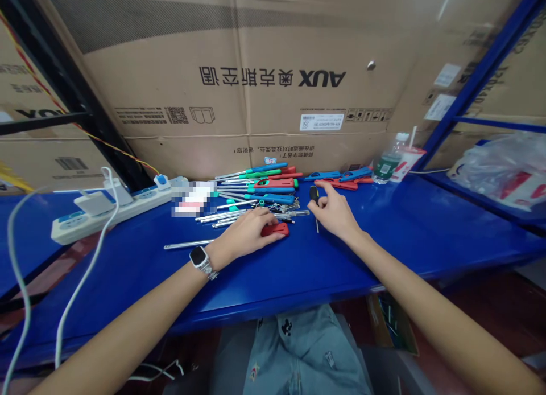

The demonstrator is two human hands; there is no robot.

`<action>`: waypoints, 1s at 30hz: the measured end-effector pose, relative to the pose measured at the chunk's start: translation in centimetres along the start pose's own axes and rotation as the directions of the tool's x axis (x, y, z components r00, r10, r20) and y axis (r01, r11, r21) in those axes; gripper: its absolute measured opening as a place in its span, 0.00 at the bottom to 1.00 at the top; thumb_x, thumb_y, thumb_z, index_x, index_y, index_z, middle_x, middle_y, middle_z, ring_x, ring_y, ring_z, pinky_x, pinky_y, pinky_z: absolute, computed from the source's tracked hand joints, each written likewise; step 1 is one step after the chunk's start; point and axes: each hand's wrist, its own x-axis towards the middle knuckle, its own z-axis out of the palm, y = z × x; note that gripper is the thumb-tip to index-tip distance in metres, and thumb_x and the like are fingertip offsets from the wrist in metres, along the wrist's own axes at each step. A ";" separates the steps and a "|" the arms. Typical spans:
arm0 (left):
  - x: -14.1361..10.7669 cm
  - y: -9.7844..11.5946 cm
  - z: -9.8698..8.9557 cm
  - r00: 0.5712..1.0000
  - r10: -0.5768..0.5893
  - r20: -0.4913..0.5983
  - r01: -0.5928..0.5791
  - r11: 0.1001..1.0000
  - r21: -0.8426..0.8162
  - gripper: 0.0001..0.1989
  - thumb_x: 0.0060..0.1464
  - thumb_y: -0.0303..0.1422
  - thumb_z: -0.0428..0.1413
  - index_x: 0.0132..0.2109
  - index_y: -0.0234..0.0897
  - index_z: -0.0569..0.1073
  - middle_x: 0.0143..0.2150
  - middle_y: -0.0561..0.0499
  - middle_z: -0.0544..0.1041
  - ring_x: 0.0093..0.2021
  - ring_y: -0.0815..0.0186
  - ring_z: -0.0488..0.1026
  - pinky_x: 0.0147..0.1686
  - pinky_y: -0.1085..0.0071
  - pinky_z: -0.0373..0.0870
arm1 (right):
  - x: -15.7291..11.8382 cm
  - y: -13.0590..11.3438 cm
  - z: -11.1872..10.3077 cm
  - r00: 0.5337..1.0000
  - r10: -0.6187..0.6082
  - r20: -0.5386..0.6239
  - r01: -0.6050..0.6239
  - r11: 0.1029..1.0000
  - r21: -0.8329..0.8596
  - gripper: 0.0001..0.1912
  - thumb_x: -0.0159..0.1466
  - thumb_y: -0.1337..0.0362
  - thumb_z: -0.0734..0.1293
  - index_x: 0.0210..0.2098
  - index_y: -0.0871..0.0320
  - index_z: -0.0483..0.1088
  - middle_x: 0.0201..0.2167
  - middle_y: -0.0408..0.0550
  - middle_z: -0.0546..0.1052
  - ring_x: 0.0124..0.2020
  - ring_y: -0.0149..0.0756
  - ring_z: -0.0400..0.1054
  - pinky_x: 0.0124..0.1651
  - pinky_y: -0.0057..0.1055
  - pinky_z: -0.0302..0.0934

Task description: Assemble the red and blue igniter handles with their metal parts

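My left hand (247, 233) is closed over the red handle (278, 230) of what looks like a long-nosed lighter, lying on the blue table. A thin metal tube (185, 245) sticks out on the far side of that hand, in line with the handle; their join is hidden. In my right hand (336, 213) is a small screwdriver (314, 194) with a black and yellow handle, its shaft pointing down toward the table. Just beyond both hands lies a pile of similar lighters (273, 198) with blue, green and red handles, with loose metal tubes (224, 215) in front.
Blue and red handle pieces (341, 176) lie at the back, beside a water bottle (387, 161) and a cup (407, 163) with a straw. A white power strip (115, 213) with cables runs along the left. Behind stands a large cardboard box (273, 53).
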 end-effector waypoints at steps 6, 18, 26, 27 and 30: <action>-0.7 -1.2 -1.2 0.997 -0.055 -0.059 0.054 0.998 -0.013 0.20 0.64 0.51 0.56 0.39 0.37 0.76 0.39 0.46 0.79 0.37 0.60 0.74 0.38 0.65 0.68 | 2.6 -4.0 3.5 0.990 -0.136 -0.034 0.124 0.746 0.655 0.27 0.61 0.55 0.71 0.57 0.57 0.69 0.22 0.40 0.76 0.24 0.36 0.69 0.29 0.31 0.61; -1.8 -6.1 -4.4 0.900 -0.268 -0.344 0.257 0.963 -0.080 0.16 0.66 0.38 0.48 0.33 0.37 0.74 0.31 0.48 0.78 0.31 0.63 0.71 0.31 0.67 0.62 | 4.8 -7.5 7.1 0.959 -0.257 0.116 0.064 0.597 0.800 0.14 0.57 0.56 0.75 0.32 0.54 0.67 0.27 0.42 0.78 0.22 0.32 0.72 0.23 0.29 0.62; -2.4 -7.6 -5.5 0.868 -0.337 -0.364 0.344 0.938 -0.048 0.12 0.62 0.35 0.51 0.35 0.36 0.76 0.31 0.48 0.78 0.30 0.63 0.70 0.32 0.66 0.62 | 5.2 -7.2 8.6 0.951 -0.299 0.084 0.136 0.645 0.752 0.14 0.61 0.54 0.72 0.32 0.53 0.65 0.26 0.42 0.77 0.24 0.33 0.72 0.31 0.34 0.67; -2.5 -7.8 -5.7 0.871 -0.329 -0.366 0.332 0.942 -0.055 0.12 0.62 0.35 0.51 0.35 0.36 0.76 0.31 0.47 0.79 0.30 0.63 0.70 0.33 0.66 0.63 | 5.1 -7.1 8.6 0.954 -0.291 0.072 0.136 0.635 0.761 0.15 0.62 0.52 0.72 0.32 0.53 0.65 0.26 0.42 0.77 0.23 0.33 0.71 0.30 0.34 0.67; -2.6 -7.9 -5.6 0.915 -0.274 -0.296 0.250 0.961 -0.117 0.09 0.60 0.35 0.54 0.36 0.36 0.77 0.33 0.47 0.80 0.32 0.64 0.72 0.35 0.67 0.67 | 4.2 -6.6 8.1 0.960 -0.274 0.061 0.130 0.625 0.769 0.17 0.62 0.49 0.72 0.34 0.53 0.65 0.24 0.42 0.76 0.21 0.33 0.69 0.27 0.34 0.65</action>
